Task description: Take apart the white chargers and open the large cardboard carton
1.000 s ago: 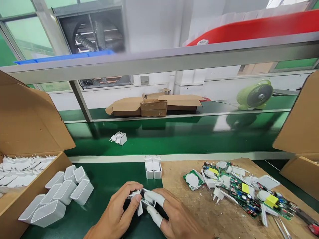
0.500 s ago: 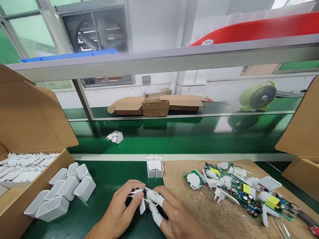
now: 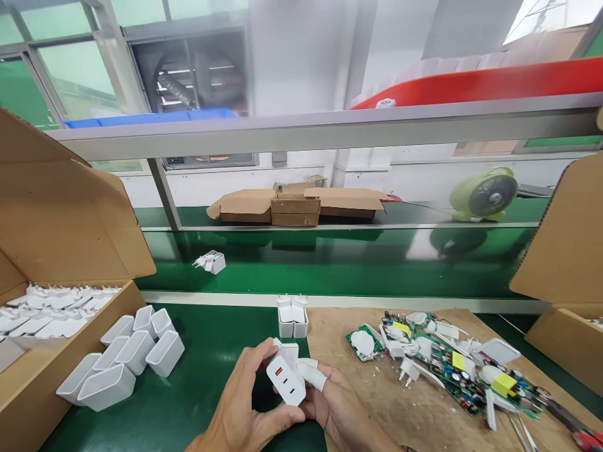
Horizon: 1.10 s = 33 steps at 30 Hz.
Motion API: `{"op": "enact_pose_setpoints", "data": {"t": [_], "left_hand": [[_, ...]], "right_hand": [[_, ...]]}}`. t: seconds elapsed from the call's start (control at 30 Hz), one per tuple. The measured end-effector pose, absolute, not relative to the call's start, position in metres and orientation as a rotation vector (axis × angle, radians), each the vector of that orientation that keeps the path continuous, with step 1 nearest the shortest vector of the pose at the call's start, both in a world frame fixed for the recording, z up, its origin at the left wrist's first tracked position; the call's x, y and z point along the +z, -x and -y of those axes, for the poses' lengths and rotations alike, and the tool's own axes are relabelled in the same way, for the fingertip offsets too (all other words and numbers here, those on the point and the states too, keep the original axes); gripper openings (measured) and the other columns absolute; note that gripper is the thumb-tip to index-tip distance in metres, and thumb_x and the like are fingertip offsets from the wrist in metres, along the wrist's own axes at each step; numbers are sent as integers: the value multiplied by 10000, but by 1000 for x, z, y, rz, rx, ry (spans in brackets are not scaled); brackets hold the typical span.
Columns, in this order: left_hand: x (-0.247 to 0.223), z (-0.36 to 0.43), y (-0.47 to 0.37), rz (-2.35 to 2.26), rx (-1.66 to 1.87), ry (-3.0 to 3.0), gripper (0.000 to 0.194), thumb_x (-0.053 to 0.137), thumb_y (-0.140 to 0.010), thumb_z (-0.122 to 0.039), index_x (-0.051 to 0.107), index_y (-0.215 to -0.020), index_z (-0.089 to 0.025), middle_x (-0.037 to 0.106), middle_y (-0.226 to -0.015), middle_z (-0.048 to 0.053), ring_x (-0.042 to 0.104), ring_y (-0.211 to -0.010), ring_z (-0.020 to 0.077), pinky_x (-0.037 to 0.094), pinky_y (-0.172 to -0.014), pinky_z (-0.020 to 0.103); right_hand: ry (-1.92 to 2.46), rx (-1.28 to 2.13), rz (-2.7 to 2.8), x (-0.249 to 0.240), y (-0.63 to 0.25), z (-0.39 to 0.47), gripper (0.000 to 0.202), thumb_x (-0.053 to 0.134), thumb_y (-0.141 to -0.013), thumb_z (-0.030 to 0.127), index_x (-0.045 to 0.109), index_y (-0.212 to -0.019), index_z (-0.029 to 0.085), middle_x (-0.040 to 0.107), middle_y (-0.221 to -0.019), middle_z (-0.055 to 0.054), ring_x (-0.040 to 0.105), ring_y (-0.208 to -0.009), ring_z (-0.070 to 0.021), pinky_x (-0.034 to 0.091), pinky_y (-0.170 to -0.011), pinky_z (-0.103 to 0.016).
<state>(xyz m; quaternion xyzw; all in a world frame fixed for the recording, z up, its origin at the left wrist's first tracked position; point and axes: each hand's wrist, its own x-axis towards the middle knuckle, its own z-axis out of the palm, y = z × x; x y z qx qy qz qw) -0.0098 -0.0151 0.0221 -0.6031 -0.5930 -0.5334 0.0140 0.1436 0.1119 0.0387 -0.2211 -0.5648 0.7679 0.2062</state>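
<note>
A white USB charger (image 3: pixel 288 382) is held up over the front of the bench, its port face with one red-lined slot and two small dark slots turned toward me. My left hand (image 3: pixel 249 402) grips it from the left, thumb at the lower edge and fingertips at the upper edge. My right hand (image 3: pixel 336 398), with white covers on its fingers, closes on its right side. Just beyond stand two white housings (image 3: pixel 293 323) side by side with white plug pieces on top.
Several empty white housings (image 3: pixel 134 351) stand left, beside a cardboard box (image 3: pixel 87 351) of white parts. Circuit boards (image 3: pixel 436 351) and white pieces lie heaped on brown board (image 3: pixel 377 408) at right, near tweezers (image 3: pixel 522 433). A white plug unit (image 3: pixel 214 262) lies on the green belt (image 3: pixel 358 270).
The charger has been turned so its port face shows; before, its open inside and a loose white piece showed between my fingers. My left hand's grip has spread wider. The view has tilted slightly.
</note>
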Motion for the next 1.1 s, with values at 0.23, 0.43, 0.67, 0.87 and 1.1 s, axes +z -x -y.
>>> {"op": "enact_pose_setpoints", "data": {"t": [0.23, 0.43, 0.67, 0.87, 1.1], "left_hand": [[36, 13, 16, 1834, -1534, 1986, 525, 692, -1021, -462, 613, -1520, -317, 655, -1527, 157, 703, -1329, 313, 634, -1073, 445], [29, 13, 17, 1850, -1562, 1894, 323, 777, -966, -339, 749, -1273, -245, 765, -1333, 136, 786, -1173, 266, 655, -1028, 348], [31, 9, 9, 1842, -1512, 1882, 55, 738, -994, -256, 694, -976, -229, 792, -1174, 96, 798, -1048, 210, 659, -946, 279], [34, 10, 6, 1712, -1267, 1944, 218, 788, -955, -270, 702, -1145, -208, 740, -1353, 177, 777, -1162, 279, 658, -1013, 340], [30, 6, 1, 1781, -1298, 1828, 98, 725, -975, -199, 730, -1069, -226, 757, -1212, 140, 805, -1025, 240, 678, -877, 283]], "right_hand": [[486, 1224, 2164, 35, -157, -115, 351, 593, -993, 357, 711, -1297, 228, 758, -1261, -139, 745, -1104, -274, 629, -969, -411], [601, 600, 2420, 29, -167, -108, 392, 610, -910, 233, 647, -1299, 269, 772, -1054, -68, 758, -934, -266, 637, -866, -379], [628, 664, 2432, 17, -162, -108, 438, 613, -919, 226, 604, -1353, 287, 770, -1115, -83, 753, -975, -285, 622, -873, -393], [548, 745, 2468, 18, -166, -109, 648, 624, -879, 205, 497, -1515, 234, 743, -1283, -128, 731, -1149, -320, 600, -1001, -445], [595, 728, 2510, 39, -172, -98, 549, 504, -968, 154, 490, -1515, 194, 709, -1332, -149, 700, -1218, -294, 572, -1065, -442]]}}
